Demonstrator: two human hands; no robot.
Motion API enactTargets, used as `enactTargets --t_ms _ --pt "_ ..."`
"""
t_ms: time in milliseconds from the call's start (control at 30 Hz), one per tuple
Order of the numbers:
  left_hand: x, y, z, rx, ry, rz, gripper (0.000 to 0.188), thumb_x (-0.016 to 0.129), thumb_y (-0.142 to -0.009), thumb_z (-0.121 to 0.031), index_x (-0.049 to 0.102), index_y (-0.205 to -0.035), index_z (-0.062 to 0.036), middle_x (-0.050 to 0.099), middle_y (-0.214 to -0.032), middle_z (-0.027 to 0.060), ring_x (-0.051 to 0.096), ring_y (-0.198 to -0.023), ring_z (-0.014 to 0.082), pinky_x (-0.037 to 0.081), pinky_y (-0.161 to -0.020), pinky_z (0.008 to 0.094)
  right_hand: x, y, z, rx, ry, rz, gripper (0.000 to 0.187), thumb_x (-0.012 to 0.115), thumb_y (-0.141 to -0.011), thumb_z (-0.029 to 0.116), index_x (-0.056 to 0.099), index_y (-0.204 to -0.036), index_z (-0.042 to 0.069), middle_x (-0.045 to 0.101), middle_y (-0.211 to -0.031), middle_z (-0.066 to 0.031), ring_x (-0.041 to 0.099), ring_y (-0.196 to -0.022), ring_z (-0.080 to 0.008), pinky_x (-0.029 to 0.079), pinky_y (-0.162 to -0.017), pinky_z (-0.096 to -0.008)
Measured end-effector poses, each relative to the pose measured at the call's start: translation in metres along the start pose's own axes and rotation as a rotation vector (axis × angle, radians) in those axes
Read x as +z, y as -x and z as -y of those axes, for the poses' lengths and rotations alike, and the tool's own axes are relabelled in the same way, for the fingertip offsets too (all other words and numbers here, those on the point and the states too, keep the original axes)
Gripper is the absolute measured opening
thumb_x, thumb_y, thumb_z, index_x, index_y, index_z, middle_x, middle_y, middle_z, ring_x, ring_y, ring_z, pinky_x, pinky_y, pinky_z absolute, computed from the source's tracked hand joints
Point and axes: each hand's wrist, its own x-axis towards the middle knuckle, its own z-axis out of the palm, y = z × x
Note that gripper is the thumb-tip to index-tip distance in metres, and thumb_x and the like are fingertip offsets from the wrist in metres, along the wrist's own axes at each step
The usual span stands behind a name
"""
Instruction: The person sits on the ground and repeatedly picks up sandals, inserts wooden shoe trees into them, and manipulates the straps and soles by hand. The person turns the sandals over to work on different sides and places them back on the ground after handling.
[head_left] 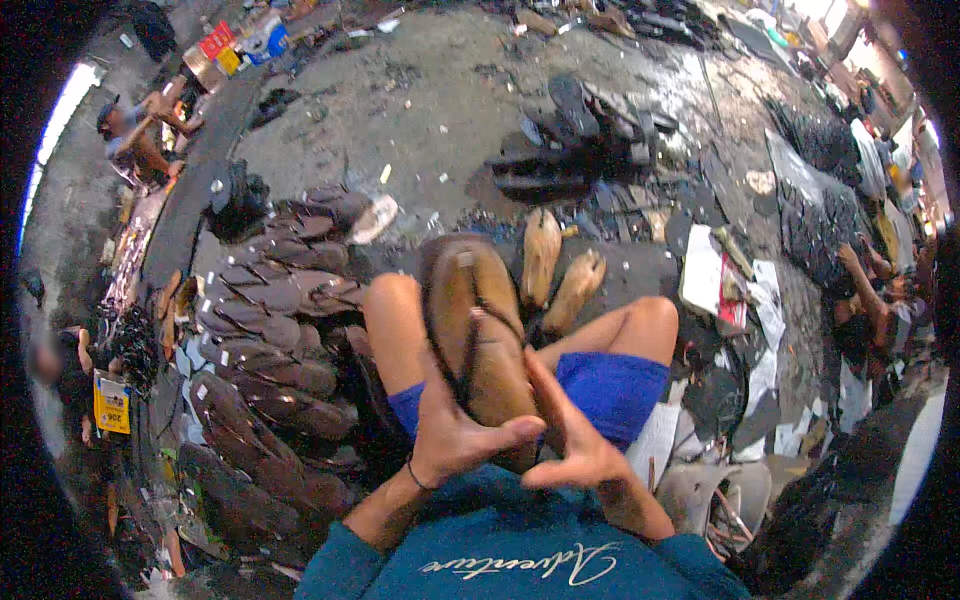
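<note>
Between my knees I hold a dark thong sandal (432, 290) with its toe end pointing away from me. A smooth brown, foot-shaped piece (497, 370) fills its top, and the dark straps run over it. It looks like a wooden shoe last. My left hand (462, 432) grips the sandal's left side near the heel, thumb laid across. On the right side, my right hand (578, 440) presses its fingers along the edge, with the thumb apart. Just beyond my right knee, two light wooden lasts (541, 255) with slits at their toes lie on the ground.
Rows of dark sandals (265, 325) are heaped at my left. A pile of black material (575, 140) lies ahead. White and red packets (715, 280) and scraps are at the right. One person (145, 140) sits far left, another (880, 290) at the right.
</note>
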Motion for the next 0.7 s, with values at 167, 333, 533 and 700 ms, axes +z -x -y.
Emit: enactTargets --t_ms 167,333,533,700 --pt "-0.018 -0.007 -0.003 0.221 -0.651 0.054 0.036 0.058 -0.098 -0.033 0.071 -0.109 -0.0016 0.059 -0.122 0.0190 0.053 -0.113 0.0356 0.043 -0.099 0.0450 -0.004 0.025 -0.013 0.191 -0.580 -0.317 0.103 0.068 -0.072 0.038 0.021 -0.156 0.001 0.045 -0.147 -0.0225 0.053 -0.127 -0.0374 0.043 -0.109 -0.0472" --pt "-0.003 0.017 0.004 -0.466 -0.139 0.426 0.033 0.055 -0.103 -0.027 0.064 -0.089 0.0009 0.065 -0.075 0.0148 0.061 -0.066 0.0198 0.050 -0.066 0.0346 0.011 0.063 -0.005 0.155 -1.130 -0.489 0.092 0.056 -0.076 0.035 0.024 -0.154 -0.001 0.040 -0.150 -0.0280 0.053 -0.128 -0.0418 0.044 -0.108 -0.0540" --pt "0.014 0.069 0.013 -0.392 0.262 0.446 0.030 0.044 -0.107 -0.022 0.050 -0.084 -0.0036 0.039 -0.069 0.0022 0.039 -0.066 0.0111 0.039 -0.061 0.0307 0.023 0.089 0.013 0.209 -1.114 -0.547 0.080 0.054 -0.076 0.032 0.037 -0.145 -0.005 0.056 -0.134 -0.0284 0.061 -0.114 -0.0435 0.047 -0.103 -0.0541" --pt "0.004 0.083 0.010 -0.496 0.377 0.400 0.032 0.044 -0.108 -0.023 0.053 -0.083 -0.0056 0.043 -0.079 -0.0062 0.035 -0.070 0.0051 0.033 -0.061 0.0251 0.021 0.083 0.002 0.061 -1.367 -0.339 0.082 0.056 -0.075 0.029 0.034 -0.147 -0.005 0.055 -0.136 -0.0284 0.058 -0.120 -0.0431 0.043 -0.108 -0.0538"
